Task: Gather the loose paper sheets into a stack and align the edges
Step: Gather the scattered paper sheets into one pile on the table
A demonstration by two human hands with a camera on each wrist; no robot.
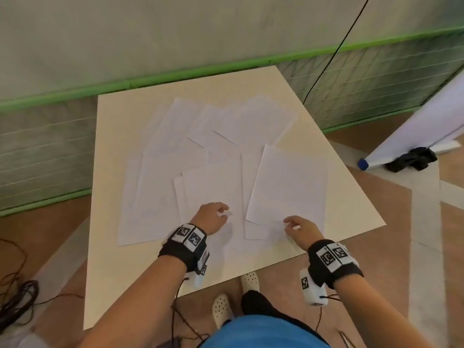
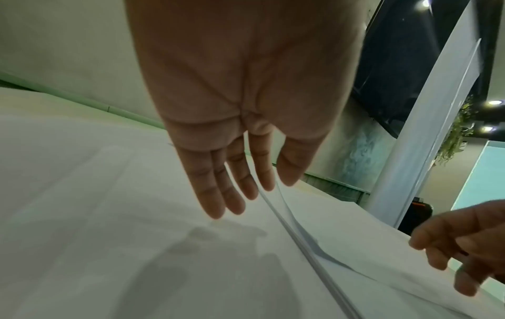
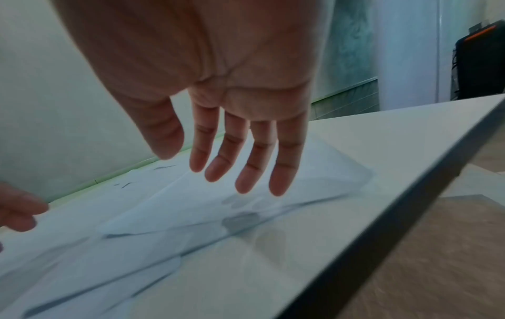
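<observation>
Several white paper sheets (image 1: pixel 213 156) lie scattered and overlapping across a cream table (image 1: pixel 346 197). My left hand (image 1: pixel 214 216) hovers over the near middle sheet (image 1: pixel 213 187), fingers straight and relaxed, holding nothing; in the left wrist view its fingers (image 2: pixel 218 194) hang just above the paper (image 2: pixel 95 194). My right hand (image 1: pixel 298 227) hovers over the near edge of the tilted right sheet (image 1: pixel 288 187), fingers (image 3: pixel 246 168) spread and empty, casting shadows on the paper (image 3: pixel 191 205) below.
The table's near edge (image 1: pixel 226 280) and right edge (image 3: pixel 410 205) are close to the hands. A green-railed fence (image 1: pixel 175 74) runs behind the table. A rolled white banner (image 1: pixel 426 136) and dark cloth (image 1: pixel 411 159) lie on the floor to the right. Cables (image 1: pixel 15 302) lie left.
</observation>
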